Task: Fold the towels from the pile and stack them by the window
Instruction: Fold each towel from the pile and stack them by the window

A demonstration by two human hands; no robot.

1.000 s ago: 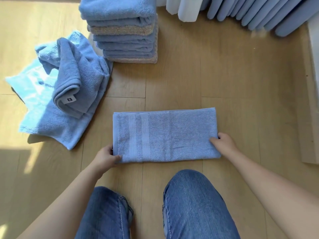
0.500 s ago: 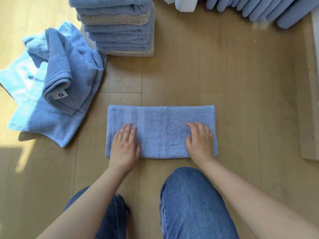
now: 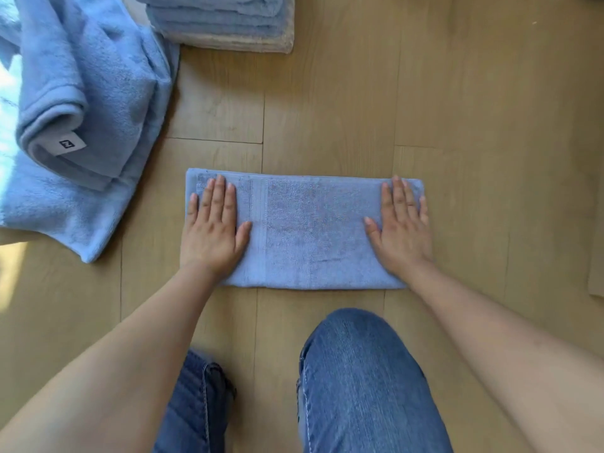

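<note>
Smoothing pass: left hand and right hand lie flat, palms down, on the two short ends of the folded blue towel, fingers straight and close together, tips near the far edge. There is no grip on anything; both hands are released and just pressing. The towel lies as a long narrow rectangle on the wood floor, just ahead of the person's knee in jeans, with its woven band showing beside the left thumb. Compared with half a second ago, the hands have slid outward from nearer the middle to the ends and up toward the far edge; a second ago they were at the near corners, laying the fold down. So the lengthwise fold looks done and pressed flat. Probably left for this towel: one more fold across, short end to short end, then a carry to the stack of folded towels at the top edge, well apart from it. The loose pile of towels with a white label sits at far left, lying the same as before, so more remain to fold. The towel hasn't shifted on the floor as far as I can tell. The view has dropped closer, cutting off most of the stack and the pale curtain folds seen earlier. The window is not in view now.
</note>
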